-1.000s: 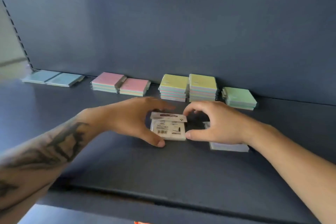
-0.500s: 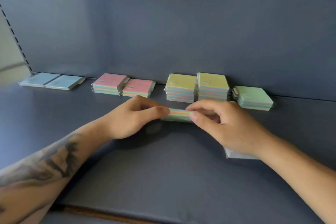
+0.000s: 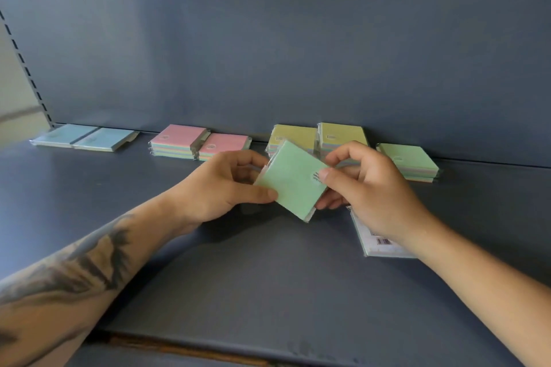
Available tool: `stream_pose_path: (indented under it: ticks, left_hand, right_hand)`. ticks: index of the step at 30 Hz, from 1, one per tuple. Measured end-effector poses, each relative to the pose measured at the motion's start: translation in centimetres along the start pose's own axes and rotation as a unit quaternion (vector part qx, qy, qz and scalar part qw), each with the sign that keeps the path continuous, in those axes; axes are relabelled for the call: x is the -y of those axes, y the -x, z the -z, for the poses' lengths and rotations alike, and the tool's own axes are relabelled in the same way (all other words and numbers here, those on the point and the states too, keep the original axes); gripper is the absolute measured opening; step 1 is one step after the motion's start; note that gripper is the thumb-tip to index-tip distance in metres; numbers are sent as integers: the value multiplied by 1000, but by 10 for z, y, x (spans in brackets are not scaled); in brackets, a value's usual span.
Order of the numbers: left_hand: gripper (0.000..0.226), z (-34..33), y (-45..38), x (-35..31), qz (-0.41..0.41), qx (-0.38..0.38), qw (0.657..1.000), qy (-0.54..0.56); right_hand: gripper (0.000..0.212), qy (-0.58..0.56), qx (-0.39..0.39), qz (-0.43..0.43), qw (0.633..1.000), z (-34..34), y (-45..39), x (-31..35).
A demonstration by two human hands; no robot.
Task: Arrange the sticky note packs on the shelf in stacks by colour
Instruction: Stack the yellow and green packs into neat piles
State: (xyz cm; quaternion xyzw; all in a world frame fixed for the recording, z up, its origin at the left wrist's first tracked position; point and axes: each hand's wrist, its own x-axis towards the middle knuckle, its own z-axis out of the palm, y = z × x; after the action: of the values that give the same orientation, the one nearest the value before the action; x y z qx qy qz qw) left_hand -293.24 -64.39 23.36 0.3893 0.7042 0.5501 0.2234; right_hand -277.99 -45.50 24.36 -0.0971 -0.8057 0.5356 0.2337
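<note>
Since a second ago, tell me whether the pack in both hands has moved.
Yes. The green pack was label-up on the shelf; now it is lifted, green face up, before the yellow stacks.

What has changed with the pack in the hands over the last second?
The pack was lifted off the shelf and flipped: label side up before, edge-on midway, green face up now. The left hand and right hand kept hold of it throughout. The face-down pack under the right wrist and the stacks along the back stayed put.
</note>
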Motion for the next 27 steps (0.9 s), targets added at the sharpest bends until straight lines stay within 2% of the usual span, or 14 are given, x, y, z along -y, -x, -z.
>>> stream_pose_path:
  ticks: [2, 4, 6, 9, 13, 15, 17, 19, 21, 23, 25, 27]
  left_hand:
    - [30, -3, 1, -4, -18, -31, 996, 85]
    - [30, -4, 1, -7, -26, -48, 981, 188]
    - [30, -6, 1, -10, -34, -54, 971, 229]
    - [28, -11, 3, -15, -34, -36, 972, 231]
    - [28, -17, 2, -21, -24, -38, 971, 234]
    - [29, -18, 2, -21, -16, -39, 976, 215]
    - [38, -18, 3, -22, 0, -31, 981, 193]
    - [36, -21, 4, -27, 16, -28, 986, 167]
    - [15, -28, 1, -35, 19, -38, 988, 148]
    - [18, -36, -3, -42, 25, -51, 989, 137]
    - [26, -46, -7, -48, 25, -45, 991, 126]
    - [23, -57, -11, -52, 27, -26, 992, 119]
  right_hand:
    - [14, -29, 7, -13, 999, 0, 2, 1]
    - [17, 21, 13, 11, 1000, 2, 3, 2]
    - [27, 40, 26, 26, 999, 2, 5, 4]
    - [39, -8, 43, 10, 999, -1, 6, 3]
    - [22, -46, 22, 11, 999, 0, 7, 7]
    - [21, -102, -4, 6, 995, 4, 10, 10]
    - [22, -158, -23, -3, 987, 9, 12, 13]
    - [23, -166, -25, -16, 986, 12, 15, 13]
    - [27, -94, -41, -6, 995, 16, 17, 8]
    - [42, 46, -61, 51, 996, 26, 19, 4]
    - [58, 197, -30, 119, 973, 40, 26, 8]
    - [61, 322, 15, 161, 933, 54, 32, 12]
